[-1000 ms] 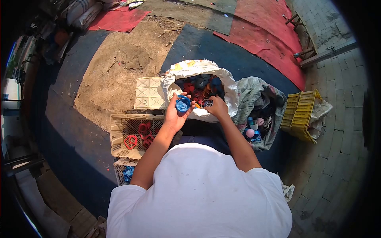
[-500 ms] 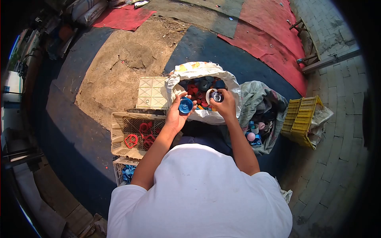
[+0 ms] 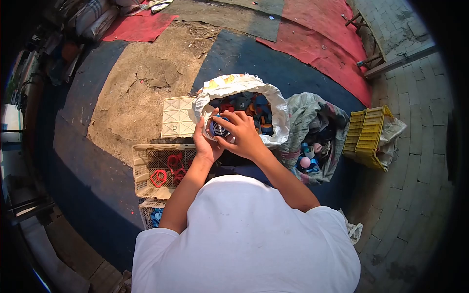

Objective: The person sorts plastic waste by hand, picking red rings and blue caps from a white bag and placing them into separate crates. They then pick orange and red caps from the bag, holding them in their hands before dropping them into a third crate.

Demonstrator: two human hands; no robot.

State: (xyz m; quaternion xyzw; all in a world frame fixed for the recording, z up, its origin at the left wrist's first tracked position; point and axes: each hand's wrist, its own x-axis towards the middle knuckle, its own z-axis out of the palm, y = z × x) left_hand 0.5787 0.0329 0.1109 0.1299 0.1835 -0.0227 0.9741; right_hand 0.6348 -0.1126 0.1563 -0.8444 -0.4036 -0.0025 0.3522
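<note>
Left to right: stuffed sacks (image 3: 95,20) at upper left, on and by red matting. Small crate (image 3: 145,214) w/ blue pieces, partly under the person's arm. Above it, cream crate (image 3: 140,168) holding red plastic rings (image 3: 158,178). Pale ribbed panel (image 3: 178,117) on floor, just beside white woven sack (image 3: 280,110), which stands open, rim rolled, full of mixed caps (image 3: 239,102), mostly red, orange, dark blue, black. Hands and held pieces are over the near left part of its mouth, blocking view of some contents. Grey-green sack (image 3: 299,115) right beside it, open, w/ pink ball (image 3: 305,162) and blue, white bits. Yellow crates (image 3: 361,132) at right, clear plastic bag (image 3: 392,132) in them.

Held pieces: white ring (image 3: 208,128), round, and dark blue cap (image 3: 220,129) w/ pale concentric rings on face. Both partly hidden by fingers.

Left hand (image 3: 205,145) cups them from below and left; right hand (image 3: 244,133) comes over from the right, fingers curled on top. Hands together, closed around the pieces; exact grip of each finger can't be told.
</note>
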